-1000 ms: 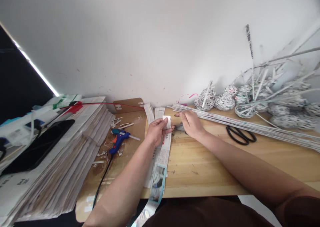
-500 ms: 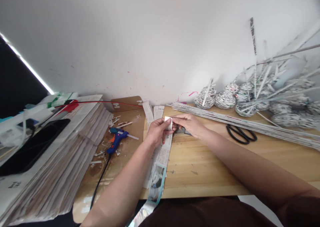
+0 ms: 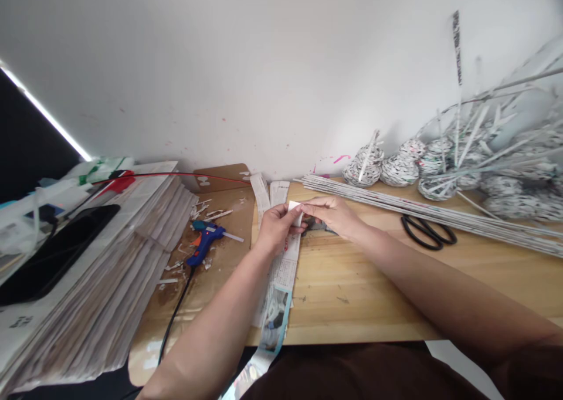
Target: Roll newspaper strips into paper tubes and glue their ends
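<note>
A small white piece of paper [image 3: 294,207] is pinched between my two hands, above long newspaper strips [image 3: 287,271] laid on the table. My left hand [image 3: 278,227] grips its left side, thumb on top. My right hand [image 3: 328,213] holds its right edge between thumb and fingers, which are bunched close to the left fingertips. Part of the paper is hidden by my fingers. Under my right hand lies a dark grey item [image 3: 317,226] that I cannot make out. One strip with a printed picture [image 3: 277,318] hangs over the table's front edge.
To the left, a blue glue gun [image 3: 206,244] rests on brown cardboard [image 3: 233,271] among paper scraps, beside a tall newspaper stack [image 3: 118,277] carrying a black phone [image 3: 61,250]. At right are thin paper rods [image 3: 396,206], black-handled scissors [image 3: 426,233] and several woven paper shapes [image 3: 400,168].
The view has shifted slightly. Both hands stay together on the white paper, which now shows a smaller, more tilted part above my fingers.
</note>
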The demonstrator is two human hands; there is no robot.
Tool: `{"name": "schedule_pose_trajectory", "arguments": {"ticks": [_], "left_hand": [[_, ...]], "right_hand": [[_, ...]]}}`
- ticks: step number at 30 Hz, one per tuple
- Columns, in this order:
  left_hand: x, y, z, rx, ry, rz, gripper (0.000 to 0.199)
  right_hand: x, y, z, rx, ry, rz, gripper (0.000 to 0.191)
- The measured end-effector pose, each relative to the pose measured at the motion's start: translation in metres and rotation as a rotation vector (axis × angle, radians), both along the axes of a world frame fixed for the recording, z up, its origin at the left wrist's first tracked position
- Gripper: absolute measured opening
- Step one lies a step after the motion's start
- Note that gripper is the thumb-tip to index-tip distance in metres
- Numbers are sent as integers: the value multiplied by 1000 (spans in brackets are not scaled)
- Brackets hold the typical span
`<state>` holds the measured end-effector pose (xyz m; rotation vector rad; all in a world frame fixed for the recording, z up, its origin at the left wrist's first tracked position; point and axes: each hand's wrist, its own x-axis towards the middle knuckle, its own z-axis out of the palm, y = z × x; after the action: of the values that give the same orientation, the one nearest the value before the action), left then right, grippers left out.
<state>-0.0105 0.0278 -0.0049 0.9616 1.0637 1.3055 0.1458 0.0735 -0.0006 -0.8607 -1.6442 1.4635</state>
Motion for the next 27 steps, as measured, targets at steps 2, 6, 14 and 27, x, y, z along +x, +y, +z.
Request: {"name": "schedule_pose_trajectory", "arguments": {"ticks": [2, 6, 14, 27], "left_hand": [[0, -1, 0, 8, 39, 16, 37], [1, -2, 1, 21, 68, 7, 37], [1, -4, 0, 42, 54, -58, 39], [-4, -1, 1, 32, -23, 88, 37]], "right_hand": [[-1, 0, 1, -12, 10, -26, 32], [-1, 0, 4, -47, 38, -25, 30], [-1, 1, 1, -31, 29, -63, 32], [18, 10, -2, 636, -792, -184, 25]]}}
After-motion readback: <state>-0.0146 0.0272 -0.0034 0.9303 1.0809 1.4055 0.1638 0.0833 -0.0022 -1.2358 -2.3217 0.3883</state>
